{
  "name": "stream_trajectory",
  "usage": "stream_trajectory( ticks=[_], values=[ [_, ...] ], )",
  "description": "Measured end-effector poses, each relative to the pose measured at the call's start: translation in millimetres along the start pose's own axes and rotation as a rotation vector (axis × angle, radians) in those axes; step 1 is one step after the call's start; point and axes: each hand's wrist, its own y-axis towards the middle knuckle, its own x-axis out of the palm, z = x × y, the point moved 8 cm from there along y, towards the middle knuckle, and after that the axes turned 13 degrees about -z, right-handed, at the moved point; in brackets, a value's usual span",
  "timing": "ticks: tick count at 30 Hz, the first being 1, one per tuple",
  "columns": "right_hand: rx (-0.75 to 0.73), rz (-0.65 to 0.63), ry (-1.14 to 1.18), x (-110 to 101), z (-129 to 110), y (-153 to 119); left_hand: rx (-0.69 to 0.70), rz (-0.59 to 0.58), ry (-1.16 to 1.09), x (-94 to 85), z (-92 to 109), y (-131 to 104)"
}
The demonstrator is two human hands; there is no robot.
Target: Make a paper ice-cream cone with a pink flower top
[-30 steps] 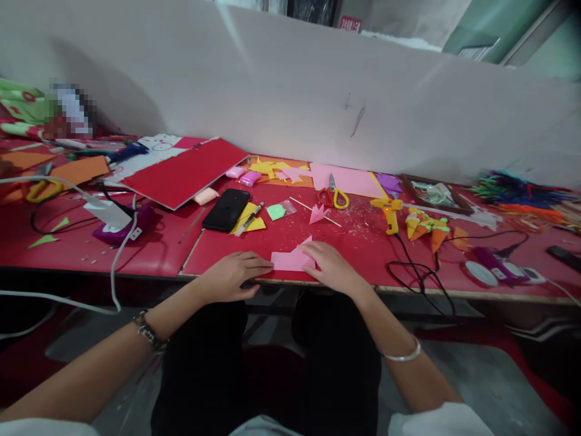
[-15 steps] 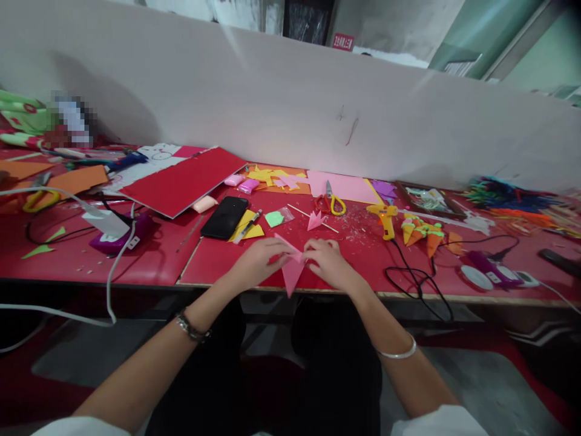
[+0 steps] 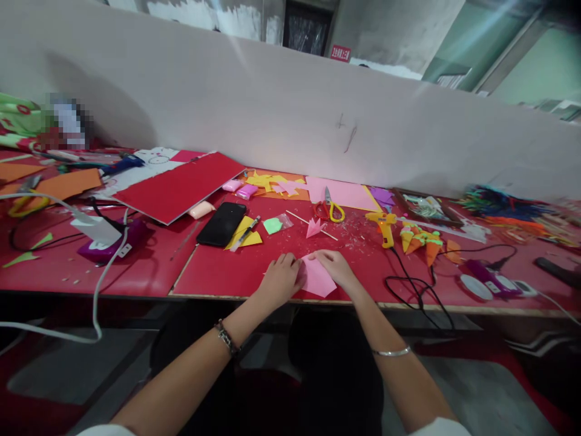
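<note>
Pink paper (image 3: 319,280) held over tabletop (image 3: 218,269): left side gripped by half-curled left hand (image 3: 281,280), upper edge pinched by nearly closed right hand (image 3: 338,268).

I see the left hand (image 3: 282,280) and right hand (image 3: 334,267) holding pink paper (image 3: 319,282) near the front edge of the red worktop (image 3: 236,274). Beyond it I can make out a pointed pink shape (image 3: 314,228) by a thin stick (image 3: 296,217), scissors (image 3: 336,212) farther back, and a yellow glue gun (image 3: 385,232) off to the right.
</note>
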Motion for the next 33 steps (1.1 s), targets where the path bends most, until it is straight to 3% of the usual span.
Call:
stream_trajectory(
  ticks=[16, 27, 33],
  values=[
    [0.078, 0.174, -0.438, 13.6, -10.6, -23.0, -0.005, -0.033, 0.139, 1.3, 10.5, 2.7],
    [0.121, 0.257, -0.473, 3.4, -1.5, -31.8, -0.053, -0.033, 0.2, 5.4, 15.6, 2.3],
    [0.164, 0.281, -0.378, 0.3, 0.2, -44.2, -0.06, -0.003, 0.231, 5.7, 15.9, 1.6]
  ],
)
